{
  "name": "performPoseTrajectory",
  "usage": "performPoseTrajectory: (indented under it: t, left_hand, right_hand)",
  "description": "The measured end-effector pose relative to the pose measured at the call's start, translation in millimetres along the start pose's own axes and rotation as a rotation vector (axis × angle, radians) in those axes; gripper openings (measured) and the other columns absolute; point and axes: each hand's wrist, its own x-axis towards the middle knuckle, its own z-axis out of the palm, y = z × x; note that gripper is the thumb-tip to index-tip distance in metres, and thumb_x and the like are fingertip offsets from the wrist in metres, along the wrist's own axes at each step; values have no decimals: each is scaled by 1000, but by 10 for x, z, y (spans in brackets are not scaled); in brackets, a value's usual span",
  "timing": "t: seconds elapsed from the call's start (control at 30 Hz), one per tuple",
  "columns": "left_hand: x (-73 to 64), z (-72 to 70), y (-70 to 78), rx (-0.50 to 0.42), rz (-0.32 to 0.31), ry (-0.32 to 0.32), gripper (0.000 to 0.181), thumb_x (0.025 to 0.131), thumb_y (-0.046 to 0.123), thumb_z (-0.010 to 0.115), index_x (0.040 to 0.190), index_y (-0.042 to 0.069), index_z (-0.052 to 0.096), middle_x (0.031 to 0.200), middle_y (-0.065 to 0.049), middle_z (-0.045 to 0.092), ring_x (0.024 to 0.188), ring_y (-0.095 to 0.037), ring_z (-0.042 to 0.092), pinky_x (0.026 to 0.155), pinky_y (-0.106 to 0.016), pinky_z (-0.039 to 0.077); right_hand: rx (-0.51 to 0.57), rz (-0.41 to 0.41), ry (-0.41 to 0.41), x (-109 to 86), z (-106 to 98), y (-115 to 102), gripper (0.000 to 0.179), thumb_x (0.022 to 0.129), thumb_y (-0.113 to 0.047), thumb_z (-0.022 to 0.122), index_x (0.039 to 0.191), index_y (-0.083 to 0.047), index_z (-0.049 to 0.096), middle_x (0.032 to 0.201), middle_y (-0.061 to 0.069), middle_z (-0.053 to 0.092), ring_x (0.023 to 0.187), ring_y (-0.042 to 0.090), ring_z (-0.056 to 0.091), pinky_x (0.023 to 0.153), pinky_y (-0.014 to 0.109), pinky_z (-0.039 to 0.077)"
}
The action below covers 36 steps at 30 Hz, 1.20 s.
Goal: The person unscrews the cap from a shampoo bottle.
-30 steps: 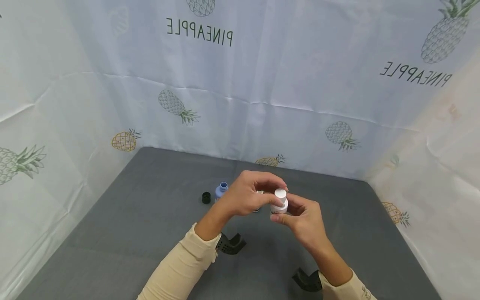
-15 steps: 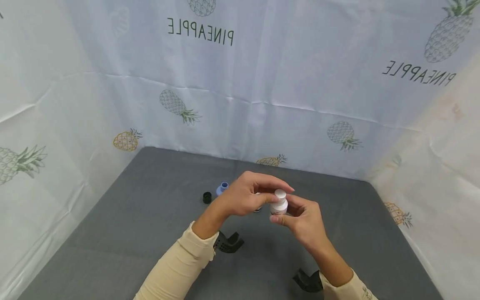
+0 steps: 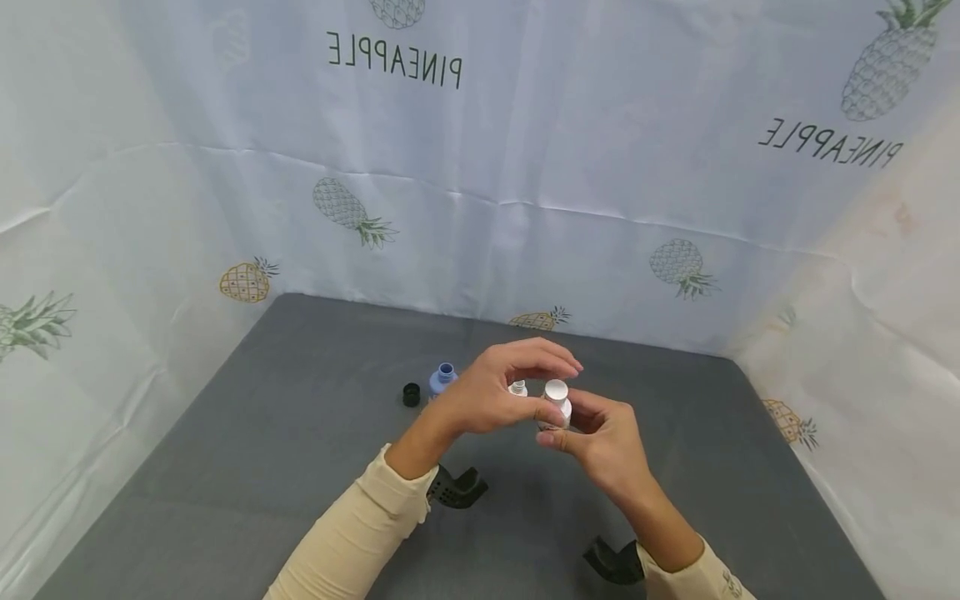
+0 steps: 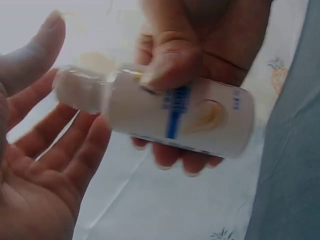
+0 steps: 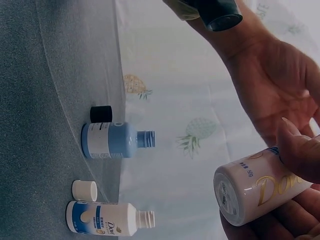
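Observation:
My right hand grips a small white Dove bottle round its body, thumb on one side and fingers on the other. In the head view the bottle's white cap points up. My left hand is beside that cap, its fingers spread apart and its thumb near the bottle's shoulder. From the left wrist view, the left palm faces the cap, with the fingers extended and loose; whether they touch it is unclear. The bottle's body shows a blue and gold label there.
On the grey tabletop stand an uncapped blue bottle with a black cap beside it. An uncapped white Dove bottle stands near a loose white cap. A pineapple-printed curtain encloses the table.
The left fingers and thumb have shifted about the cap and now stand wider apart. More of the white bottle behind shows between them. The right hand keeps holding its bottle in nearly the same place.

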Motion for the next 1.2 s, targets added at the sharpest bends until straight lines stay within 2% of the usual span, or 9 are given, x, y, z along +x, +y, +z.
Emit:
performPoseTrajectory:
  t: [0.07, 0.2, 0.3, 0.43, 0.57, 0.7, 0.93, 1.07, 1.2]
  left_hand:
    - [-8, -16, 15, -31, -14, -41, 36, 92, -4, 75, 127, -6, 68, 136, -22, 66, 127, -22, 66, 105, -34, 58]
    - [-2, -43, 42, -12, -25, -98, 30, 98, -6, 64, 127, -5, 70, 130, -21, 72, 92, -7, 68, 85, -26, 58]
    - [6, -36, 51, 23, -33, -87, 26, 98, -4, 65, 122, -2, 74, 121, -18, 77, 82, -2, 63, 78, -24, 58]
    - [5, 7, 33, 1, -47, -15, 20, 93, -2, 73, 113, -2, 76, 111, -18, 78, 94, -12, 74, 84, -31, 64]
    - [11, 57, -3, -15, -28, 53, 22, 86, -3, 81, 107, -2, 75, 107, -19, 74, 92, -16, 73, 87, -34, 64]
    - [4, 81, -21, -23, -18, 47, 32, 83, -4, 84, 113, -3, 73, 115, -20, 69, 103, -16, 70, 96, -34, 61]
    - [-18, 14, 22, -96, -28, -82, 32, 95, -8, 68, 127, -11, 66, 141, -28, 62, 134, -37, 62, 108, -38, 56]
    - [-10, -10, 41, -47, -29, -130, 30, 97, -6, 65, 127, -8, 69, 133, -25, 69, 124, -31, 69, 96, -36, 61]
    - [-2, 0, 33, 7, -33, -88, 25, 94, -4, 71, 119, -3, 74, 119, -19, 76, 106, -16, 74, 89, -34, 63]
  right_hand:
    - [-5, 3, -1, -5, -1, 1, 47, 77, -1, 89, 121, 2, 75, 110, 17, 79, 98, 4, 76, 87, 23, 62]
    - [-22, -3, -3, -14, -4, 7, 48, 78, -1, 89, 123, 3, 74, 115, 21, 78, 101, 3, 75, 88, 24, 61]
    - [-26, -6, 0, -21, -9, 13, 45, 77, -1, 90, 119, 2, 76, 114, 21, 78, 100, 3, 75, 88, 24, 61]
    - [-13, -26, 3, -35, -15, 24, 41, 76, 0, 90, 116, 0, 77, 111, 17, 79, 99, 6, 77, 87, 25, 62]
    - [-1, -47, 6, -51, -18, 36, 44, 77, 0, 89, 119, -1, 77, 108, 1, 81, 99, 7, 77, 88, 24, 62]
    - [7, -43, 4, -64, -19, 43, 44, 77, 0, 89, 119, 0, 76, 105, -12, 79, 99, 6, 77, 88, 22, 61]
    - [10, -22, 2, -66, -21, 43, 47, 77, 2, 88, 122, 2, 75, 112, 15, 79, 101, 5, 76, 89, 20, 60]
    - [12, -18, 0, -67, -22, 39, 47, 77, 1, 89, 122, 4, 74, 115, 23, 77, 101, 4, 76, 88, 20, 61]
    - [12, -26, -2, -70, -22, 36, 44, 76, 2, 89, 118, 4, 75, 113, 17, 79, 100, 4, 76, 87, 21, 61]
